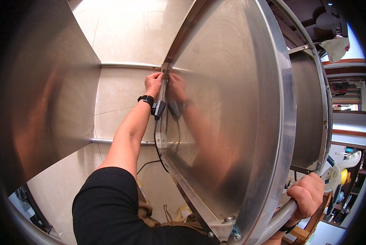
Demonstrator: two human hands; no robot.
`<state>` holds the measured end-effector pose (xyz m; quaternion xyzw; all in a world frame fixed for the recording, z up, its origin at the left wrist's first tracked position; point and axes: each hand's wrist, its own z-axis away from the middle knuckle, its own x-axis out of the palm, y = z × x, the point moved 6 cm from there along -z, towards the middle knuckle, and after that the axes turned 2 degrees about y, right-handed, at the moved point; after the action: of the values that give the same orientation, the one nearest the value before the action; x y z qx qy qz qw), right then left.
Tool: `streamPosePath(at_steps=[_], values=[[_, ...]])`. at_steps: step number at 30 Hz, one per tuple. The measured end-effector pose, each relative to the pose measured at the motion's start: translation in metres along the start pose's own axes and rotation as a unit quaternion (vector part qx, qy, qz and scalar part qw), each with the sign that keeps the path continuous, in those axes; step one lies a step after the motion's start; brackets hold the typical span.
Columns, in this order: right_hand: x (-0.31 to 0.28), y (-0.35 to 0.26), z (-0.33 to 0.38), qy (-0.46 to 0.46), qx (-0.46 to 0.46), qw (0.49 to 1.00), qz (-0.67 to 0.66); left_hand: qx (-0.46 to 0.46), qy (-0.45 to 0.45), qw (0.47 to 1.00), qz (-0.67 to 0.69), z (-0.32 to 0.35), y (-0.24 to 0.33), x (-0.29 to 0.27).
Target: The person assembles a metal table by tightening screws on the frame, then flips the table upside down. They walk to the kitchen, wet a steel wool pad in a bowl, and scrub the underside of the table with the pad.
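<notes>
Metal tubing (pixel 283 215) should be kept steady, clasped by right hand (pixel 307 195); left hand (pixel 153 83) pinched at bracket (pixel 166 66), its hold unclear

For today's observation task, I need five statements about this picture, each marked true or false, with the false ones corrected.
1. The left hand is at the edge of a shiny metal panel. True.
2. The right hand hangs free. False: the right hand grips a tubular metal bar.
3. The panel reflects the left forearm. True.
4. The left wrist is bare. False: it wears a black wristband.
5. The left sleeve is white. False: the sleeve is black.
</notes>
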<state>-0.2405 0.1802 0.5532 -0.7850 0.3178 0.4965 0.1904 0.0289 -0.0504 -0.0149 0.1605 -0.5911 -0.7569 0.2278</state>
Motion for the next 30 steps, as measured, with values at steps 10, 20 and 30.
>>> streamPosePath(at_steps=[10, 20, 30], values=[[-0.001, 0.0, -0.001, 0.002, 0.001, 1.0, -0.002, -0.018, -0.001, 1.0, 0.021, 0.004, 0.006, -0.003], [-0.001, 0.0, -0.001, -0.001, -0.007, 1.0, -0.011, 0.037, 0.025, 0.993, -0.109, 0.003, 0.021, -0.012], [-0.001, 0.0, 0.001, 0.005, -0.01, 1.0, -0.007, 0.119, 0.039, 0.979, -0.164, 0.007, 0.032, -0.01]])
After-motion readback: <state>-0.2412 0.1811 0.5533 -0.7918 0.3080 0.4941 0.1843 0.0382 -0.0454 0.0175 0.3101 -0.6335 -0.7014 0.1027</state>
